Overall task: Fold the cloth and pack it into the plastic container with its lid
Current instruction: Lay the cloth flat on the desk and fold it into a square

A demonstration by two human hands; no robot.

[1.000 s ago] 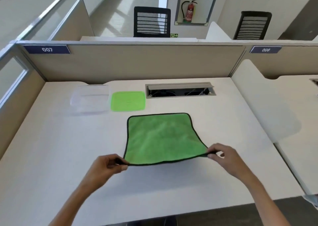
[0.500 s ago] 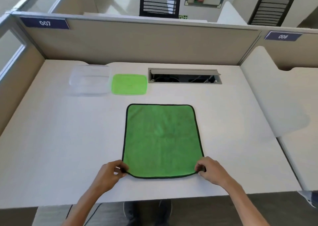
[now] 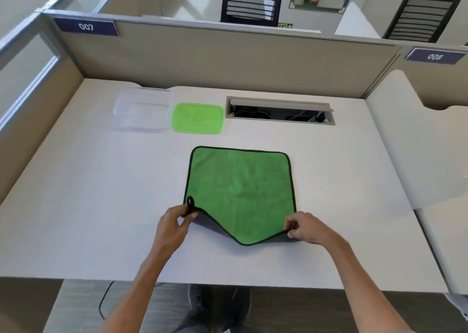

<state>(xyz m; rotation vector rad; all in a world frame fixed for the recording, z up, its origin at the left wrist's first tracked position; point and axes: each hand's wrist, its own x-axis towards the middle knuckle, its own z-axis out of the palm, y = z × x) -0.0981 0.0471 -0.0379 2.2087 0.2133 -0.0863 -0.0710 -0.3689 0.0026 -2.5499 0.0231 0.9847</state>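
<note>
A green cloth with a black hem lies on the white desk, its far part flat. My left hand pinches the near left corner, by a small black loop. My right hand pinches the near right corner. Both corners are raised off the desk, and the near edge sags between them, showing a grey underside. The clear plastic container stands open at the back left. Its green lid lies flat just to the right of it.
A cable hatch is sunk into the desk behind the cloth. Beige partition walls close the back and left sides. A white divider rises on the right. The desk's front edge runs just below my forearms.
Both hands have lifted the near corners, which lay flat on the desk half a second ago. The near edge now droops in the middle. The view has tilted further down.
</note>
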